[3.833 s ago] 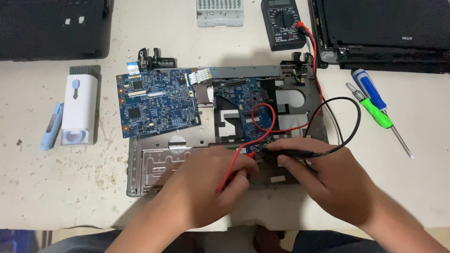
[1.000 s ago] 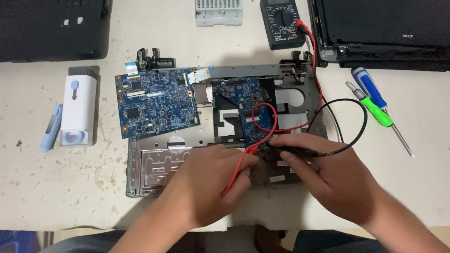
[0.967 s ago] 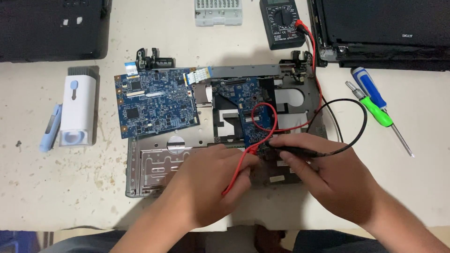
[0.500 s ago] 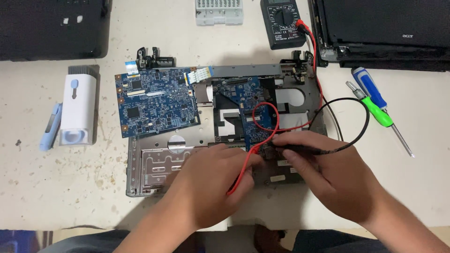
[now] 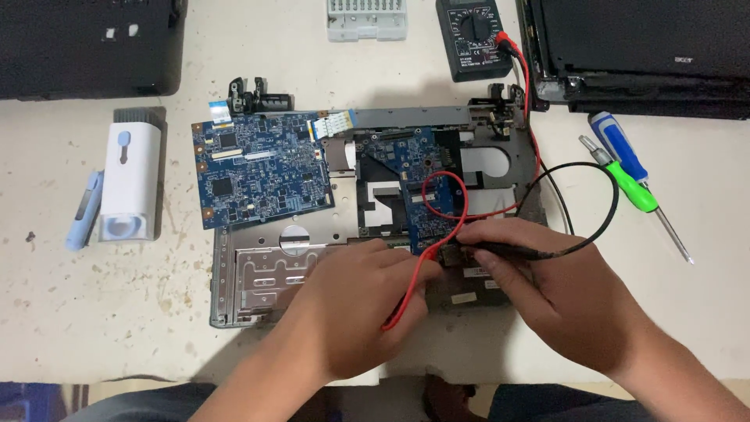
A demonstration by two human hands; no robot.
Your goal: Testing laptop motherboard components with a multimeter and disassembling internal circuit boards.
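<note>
An opened grey laptop base [image 5: 266, 273] lies in front of me with a blue circuit board [image 5: 426, 187] in it. A larger blue motherboard [image 5: 262, 168] rests across its upper left corner. My left hand [image 5: 355, 309] grips the red multimeter probe [image 5: 410, 285], tip at the board's lower edge. My right hand [image 5: 558, 293] pinches the black probe [image 5: 508, 250], its tip close beside the red one. The red lead [image 5: 461, 195] and the black lead [image 5: 605, 195] run up to the black multimeter [image 5: 473, 39] at the top.
A blue and a green screwdriver [image 5: 633, 184] lie to the right. A white and light blue cleaning kit [image 5: 129, 184] sits at the left. Black laptops occupy the top left [image 5: 86, 43] and top right [image 5: 641, 47]. A grey bit case [image 5: 367, 19] stands at the top centre.
Both hands have held their probes at the board's lower edge throughout. The right hand and black probe shifted slightly right and up; the red lead's loop changed shape a little.
</note>
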